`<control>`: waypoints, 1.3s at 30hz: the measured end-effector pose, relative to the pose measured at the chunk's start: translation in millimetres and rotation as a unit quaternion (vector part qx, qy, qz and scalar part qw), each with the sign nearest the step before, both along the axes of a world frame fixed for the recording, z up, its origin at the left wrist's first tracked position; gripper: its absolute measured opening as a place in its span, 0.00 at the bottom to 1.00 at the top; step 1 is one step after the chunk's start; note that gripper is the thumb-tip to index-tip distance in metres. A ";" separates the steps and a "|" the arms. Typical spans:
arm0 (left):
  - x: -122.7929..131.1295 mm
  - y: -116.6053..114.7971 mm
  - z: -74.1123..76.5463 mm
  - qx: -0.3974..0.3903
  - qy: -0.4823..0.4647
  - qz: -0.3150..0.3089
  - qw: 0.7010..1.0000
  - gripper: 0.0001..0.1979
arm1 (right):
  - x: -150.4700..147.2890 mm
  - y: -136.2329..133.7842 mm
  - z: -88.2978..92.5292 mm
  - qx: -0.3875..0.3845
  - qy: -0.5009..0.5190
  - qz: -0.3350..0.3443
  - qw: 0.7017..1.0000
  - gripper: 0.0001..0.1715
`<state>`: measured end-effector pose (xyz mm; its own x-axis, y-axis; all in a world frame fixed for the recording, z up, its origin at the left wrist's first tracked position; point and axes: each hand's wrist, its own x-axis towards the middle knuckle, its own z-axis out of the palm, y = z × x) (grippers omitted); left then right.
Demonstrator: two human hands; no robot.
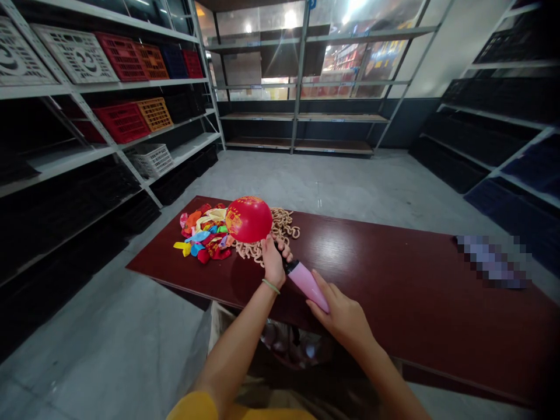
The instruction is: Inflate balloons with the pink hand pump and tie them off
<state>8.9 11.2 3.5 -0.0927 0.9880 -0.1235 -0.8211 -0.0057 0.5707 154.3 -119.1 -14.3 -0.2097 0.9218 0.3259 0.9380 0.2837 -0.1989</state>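
Note:
A red balloon (248, 219) with yellow print is inflated and sits on the nozzle of a pink hand pump (306, 284). My left hand (274, 259) is closed around the balloon's neck where it meets the black nozzle. My right hand (339, 312) grips the rear end of the pink pump barrel. Both are over a dark red table (394, 280). Behind the balloon lies a heap of flat coloured balloons (203, 233) and a pile of beige curly pieces (280, 228).
Metal shelves stand on the left with red, orange and white crates (122, 119), and on the right with dark bins (494, 99). More shelving lines the back wall. A blurred patch (494, 259) sits at the table's right. The floor is grey concrete.

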 end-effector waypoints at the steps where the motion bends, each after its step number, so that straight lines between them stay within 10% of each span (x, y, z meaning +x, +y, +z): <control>1: -2.3 1.7 0.6 0.002 0.000 0.002 1.000 0.11 | 4.3 -2.9 -1.0 -0.001 0.006 0.011 1.000 0.37; 12: -35.8 31.4 9.2 -0.010 -0.003 0.046 0.999 0.08 | 75.6 -40.8 -0.4 0.013 -0.032 0.050 0.998 0.34; 28: -2.4 0.4 -0.5 -0.008 0.018 0.009 1.000 0.12 | -7.5 1.2 1.3 -0.003 -0.009 -0.036 0.999 0.34; 39: -22.6 19.2 9.6 0.009 0.004 0.028 1.000 0.10 | 44.9 -35.2 1.5 -0.007 -0.002 0.033 0.999 0.36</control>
<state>-13.6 30.5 13.1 -0.1497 0.9832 -0.1048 -0.8151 -0.0627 0.5759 199.2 -154.3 -12.9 -0.2713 0.9103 0.3128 0.9185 0.3420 -0.1987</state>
